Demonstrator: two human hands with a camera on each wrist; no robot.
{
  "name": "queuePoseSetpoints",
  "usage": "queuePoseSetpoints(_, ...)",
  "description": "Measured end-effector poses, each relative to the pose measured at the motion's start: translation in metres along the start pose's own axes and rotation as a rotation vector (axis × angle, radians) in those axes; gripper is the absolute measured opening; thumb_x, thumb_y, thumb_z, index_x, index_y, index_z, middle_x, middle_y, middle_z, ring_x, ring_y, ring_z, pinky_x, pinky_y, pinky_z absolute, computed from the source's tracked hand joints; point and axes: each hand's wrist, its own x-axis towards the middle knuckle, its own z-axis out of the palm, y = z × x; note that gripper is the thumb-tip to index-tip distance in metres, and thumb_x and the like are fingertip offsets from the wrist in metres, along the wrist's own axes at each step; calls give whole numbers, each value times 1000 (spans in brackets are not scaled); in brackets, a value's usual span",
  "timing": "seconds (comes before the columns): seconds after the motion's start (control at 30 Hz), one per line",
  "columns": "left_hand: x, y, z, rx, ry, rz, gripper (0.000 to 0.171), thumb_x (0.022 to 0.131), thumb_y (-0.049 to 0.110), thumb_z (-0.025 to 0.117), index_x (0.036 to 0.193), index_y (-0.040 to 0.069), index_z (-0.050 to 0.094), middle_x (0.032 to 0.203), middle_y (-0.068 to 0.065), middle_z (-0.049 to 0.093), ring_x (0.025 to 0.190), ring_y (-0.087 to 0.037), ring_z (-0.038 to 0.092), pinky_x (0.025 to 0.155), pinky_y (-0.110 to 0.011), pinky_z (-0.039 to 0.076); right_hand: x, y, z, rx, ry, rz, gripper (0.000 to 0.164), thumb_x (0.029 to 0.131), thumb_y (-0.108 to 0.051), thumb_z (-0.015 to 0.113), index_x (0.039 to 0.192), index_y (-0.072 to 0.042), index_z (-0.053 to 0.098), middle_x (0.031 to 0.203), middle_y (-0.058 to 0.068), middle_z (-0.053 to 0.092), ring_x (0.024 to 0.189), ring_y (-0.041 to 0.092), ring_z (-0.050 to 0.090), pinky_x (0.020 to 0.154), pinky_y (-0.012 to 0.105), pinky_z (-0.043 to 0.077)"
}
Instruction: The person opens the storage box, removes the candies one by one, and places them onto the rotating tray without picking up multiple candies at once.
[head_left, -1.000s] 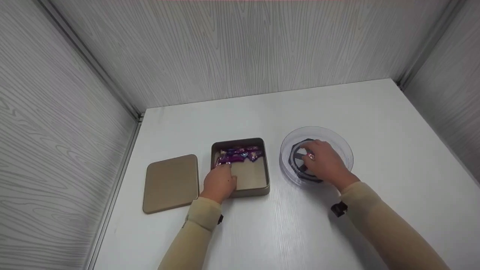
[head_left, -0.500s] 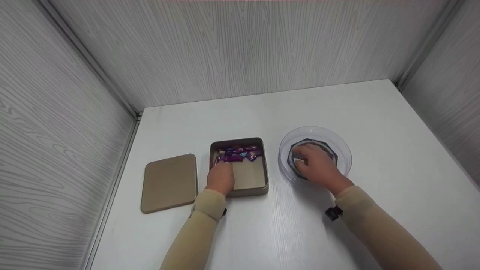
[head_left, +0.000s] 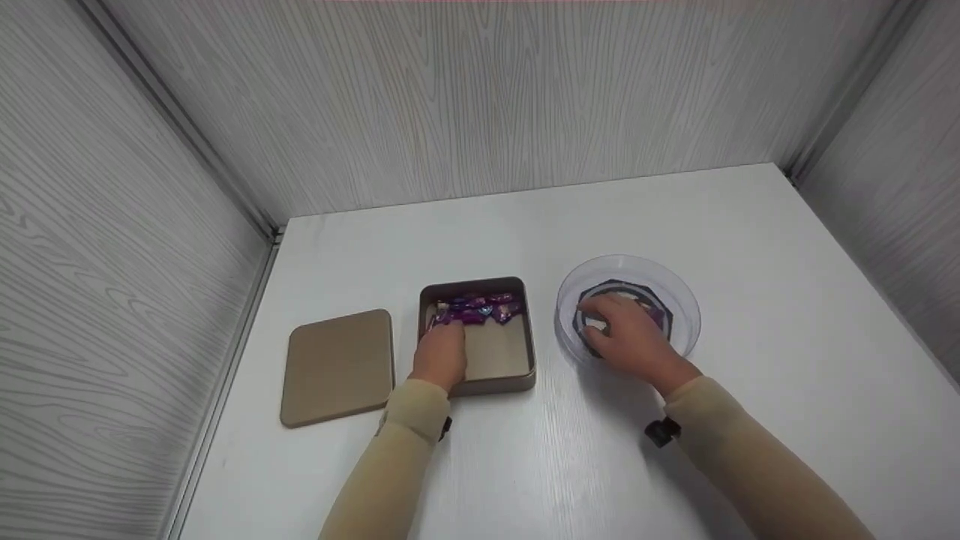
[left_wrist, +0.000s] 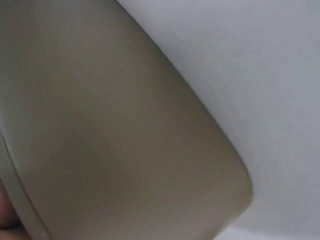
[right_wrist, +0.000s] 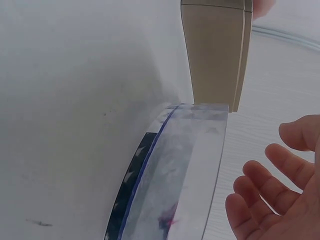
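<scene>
My left hand (head_left: 441, 354) reaches over the front left of an open tan tin (head_left: 499, 384). Its fingertips are near purple-wrapped candies (head_left: 472, 316) lined up at the tin's back; the fingers' grip is hidden. In the left wrist view, the tin's tan outer wall (left_wrist: 125, 125) fills much of the picture. My right hand (head_left: 630, 337) is over a clear round container (head_left: 679, 289), fingers spread and holding nothing in the right wrist view. Inside the container a dark-edged octagonal piece (head_left: 660, 296) lies under the hand, with a purple wrapper (head_left: 654, 313) beside the fingers.
A square tan lid (head_left: 337, 367) lies flat on the white table (head_left: 480, 465), left of the tin. Wood-grain panels (head_left: 480, 105) stand behind the table and at both sides.
A small pinkish candy earlier pinched in my right hand is out of its fingers, which have spread; a purple wrapper shows in the container. The left hand has shifted slightly over the tin.
</scene>
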Motion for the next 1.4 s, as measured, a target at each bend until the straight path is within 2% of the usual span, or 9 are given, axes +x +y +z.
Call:
queuePoseSetpoints(0.1,-3,3,-7,-45,32,-5,8,96,-2,61,98,3,67,93,-13,67,89,-31,65,80,-45,54,-1,-3,0,5,3,-5,36,94,-18,66,128,-6,66,126,10,65,122,29,56,103,47,43)
queuePoseSetpoints(0.2,-10,7,-17,-158,68,-13,8,98,3,59,96,7,66,90,-7,64,86,-25,61,78,-42,52,-2,-7,0,33,13,-22,36,94,-16,67,128,-5,66,125,9,65,118,28,58,101,46,46)
queuePoseSetpoints(0.4,-32,22,-30,-339,145,33,5,98,8,62,97,12,65,93,-1,61,86,-18,58,77,-38,50,-7,-17,2,84,20,-66,34,93,-14,68,127,-6,67,120,9,66,109,26,62,94,45,51)
queuePoseSetpoints(0.5,-41,32,-35,-409,137,45,4,98,9,64,100,13,66,94,2,60,85,-14,57,75,-34,50,-10,-26,5,106,13,-81,35,93,-15,70,128,-9,67,119,7,66,108,23,62,92,44,51)
queuePoseSetpoints(0.67,-52,48,-37,-503,115,129,5,97,11,62,99,14,65,96,3,58,85,-13,55,74,-31,50,-15,-44,11,135,-12,-132,36,94,-18,71,130,-13,65,119,3,65,106,21,62,85,40,53)
queuePoseSetpoints(0.8,-54,59,-36,-537,99,191,4,97,12,62,99,13,65,95,4,57,87,-14,54,76,-31,50,-17,-53,17,145,-22,-188,36,94,-19,71,130,-15,64,118,1,64,103,18,63,82,37,54)
queuePoseSetpoints(0.9,-55,67,-34,-550,95,218,3,98,13,63,99,12,65,95,5,57,88,-13,54,78,-30,49,-18,-57,20,143,-17,-216,29,94,-17,71,122,-16,65,113,-1,65,98,15,64,80,36,54)
queuePoseSetpoints(1.1,-55,78,-30,-618,74,244,3,98,14,64,101,14,64,96,5,60,89,-12,56,78,-30,51,-19,-62,23,144,6,-217,11,95,-15,71,101,-20,64,93,-10,62,85,7,60,73,32,52)
queuePoseSetpoints(1.4,-52,81,-25,-627,75,263,6,97,10,64,101,14,65,95,6,60,88,-11,57,78,-29,51,-18,-59,25,145,15,-225,9,95,-15,71,99,-20,64,91,-10,63,82,6,59,71,29,52)
